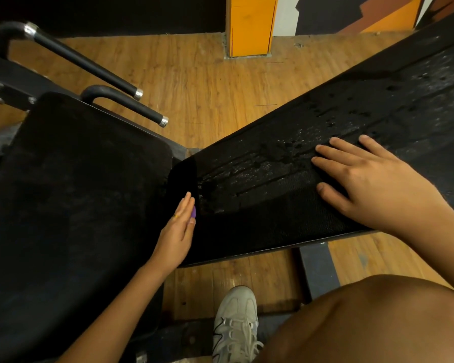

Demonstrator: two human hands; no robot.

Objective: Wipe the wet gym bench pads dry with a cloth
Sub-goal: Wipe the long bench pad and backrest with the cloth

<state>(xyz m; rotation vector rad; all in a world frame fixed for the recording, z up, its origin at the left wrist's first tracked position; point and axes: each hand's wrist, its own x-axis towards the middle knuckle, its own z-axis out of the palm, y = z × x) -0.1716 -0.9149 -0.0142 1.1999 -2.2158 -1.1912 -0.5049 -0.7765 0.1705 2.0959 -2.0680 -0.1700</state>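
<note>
Head view: my right hand (372,184) lies flat on the back pad (378,106), fingers spread, thumb out. The beaded water (273,158) sits just off my fingertips toward ten o'clock and carries on up the pad, whose long axis runs from eight o'clock to two. So the right hand is nearer the wet. My left hand (178,231) stands on edge at the seam beside the seat pad (76,192), fingers straight and pressed together, with a purple scrap (193,212) at the thumb (held or merely tucked, I cannot tell). The surface by my right palm looks meshed, perhaps a dark cloth. I count two pads, two hands, two handles (126,103), one shoe (236,323).
</note>
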